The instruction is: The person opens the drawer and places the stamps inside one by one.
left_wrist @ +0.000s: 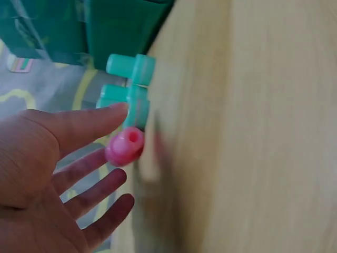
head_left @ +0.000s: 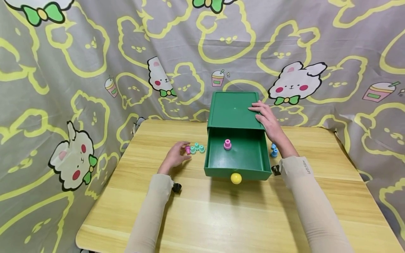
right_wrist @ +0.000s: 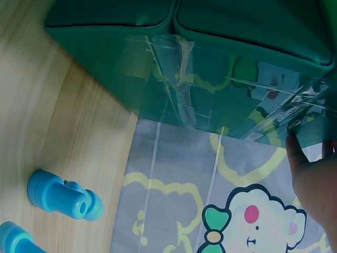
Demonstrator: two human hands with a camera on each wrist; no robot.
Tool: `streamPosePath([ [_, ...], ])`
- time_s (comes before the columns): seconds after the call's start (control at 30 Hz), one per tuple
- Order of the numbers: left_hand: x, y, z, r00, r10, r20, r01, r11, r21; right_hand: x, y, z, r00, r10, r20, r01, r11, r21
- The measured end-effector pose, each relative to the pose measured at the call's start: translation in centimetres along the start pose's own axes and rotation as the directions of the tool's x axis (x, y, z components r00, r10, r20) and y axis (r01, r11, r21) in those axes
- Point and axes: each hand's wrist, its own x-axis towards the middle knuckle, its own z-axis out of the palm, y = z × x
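Head view: bright and clear; pale glare marks the tabletop (head_left: pixel 218 225) at six o'clock; soft shadow beneath the drawer (head_left: pixel 253 175). Left wrist view: soft focus, blurred shadow beside the fingers (left_wrist: pixel 110 217) towards six o'clock. Right wrist view: dimmer; clear tape (right_wrist: pixel 181 58) reflects light.

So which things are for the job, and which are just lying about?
Probably for the job:
green drawer box, under the right hand
pink piece by the left hand
other pink piece, inside the drawer

Seemingly just lying about:
teal pieces
blue pieces
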Motion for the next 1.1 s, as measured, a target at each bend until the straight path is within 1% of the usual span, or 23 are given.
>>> streamPosePath([
  [0.17, 0.32, -0.14, 0.44, 1.0, -0.006, -0.009, 0.007, 0.998, 0.066, -0.02, -0.14, -0.12, 1.0, 0.004, 0.003, -0.004, 1.0, -0.013],
  [0.3, 0.57, -0.21, 0.73, 0.999, 0.007, -0.032, -0.003, 0.993, 0.117, -0.07, -0.06, -0.11, 1.0, -0.001, 0.001, 0.001, 1.0, -0.01],
  [0.37, 0.64, -0.13, 0.83, 0.999, 0.01, -0.041, -0.005, 0.992, 0.125, -0.09, -0.05, -0.12, 1.0, -0.002, -0.001, 0.002, 1.0, -0.008],
  [0.63, 0.58, 0.05, 0.88, 0.998, 0.018, -0.064, -0.011, 0.993, 0.117, 0.01, 0.03, -0.13, 1.0, -0.013, -0.002, 0.013, 1.0, -0.008],
  [0.87, 0.09, 0.03, 0.67, 0.998, -0.009, -0.067, 0.014, 0.997, 0.071, 0.01, 0.2, -0.1, 1.0, -0.031, -0.001, 0.031, 1.0, -0.006],
  [1.1, -0.28, 0.71, 0.12, 0.994, -0.057, -0.094, 0.06, 0.998, 0.035, -0.01, 0.19, -0.12, 1.0, -0.027, -0.003, 0.027, 1.0, 0.002],
])
